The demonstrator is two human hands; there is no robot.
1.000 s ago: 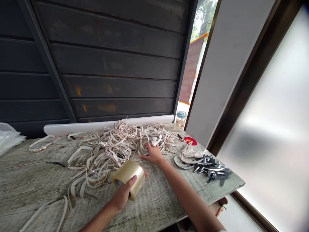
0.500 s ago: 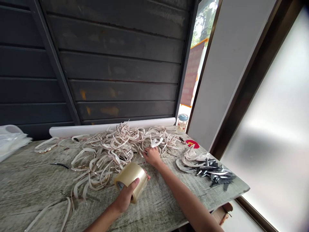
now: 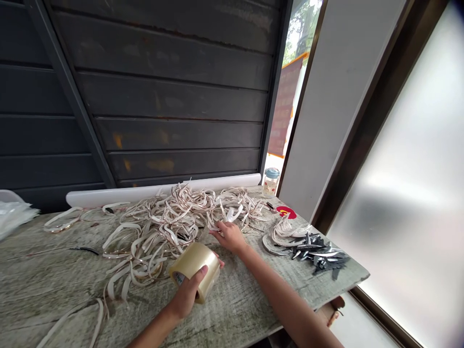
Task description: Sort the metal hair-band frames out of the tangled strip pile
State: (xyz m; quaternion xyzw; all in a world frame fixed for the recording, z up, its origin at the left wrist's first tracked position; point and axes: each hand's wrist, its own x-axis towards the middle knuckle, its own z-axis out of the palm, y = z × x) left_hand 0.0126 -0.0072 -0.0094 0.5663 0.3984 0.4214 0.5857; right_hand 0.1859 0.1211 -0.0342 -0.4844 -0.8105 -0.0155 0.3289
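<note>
My left hand (image 3: 188, 295) is wrapped round a wide roll of clear packing tape (image 3: 194, 265), thumb on its near side and fingertips at the far right edge. The roll is held tilted above the near part of the table. My right hand (image 3: 230, 237) is at the front edge of a tangled pile of looped white and rose-gold strips (image 3: 170, 212). Its fingers are drawn together in a pinch; whatever is between them is too small to make out. Just beyond that hand lies a crumpled white piece (image 3: 234, 212).
A bundle of strips with black ends (image 3: 321, 253) lies at the right on the worn table (image 3: 232, 309). Behind it are a red round piece (image 3: 286, 212) and a blue-lidded jar (image 3: 270, 182). A long white roll (image 3: 108, 197) runs along the dark wall; plastic bags (image 3: 16, 212) sit far left.
My right hand has drawn back slightly from the pile, and its fingers now show more. The tape roll stays in my left hand. The view has shifted slightly.
</note>
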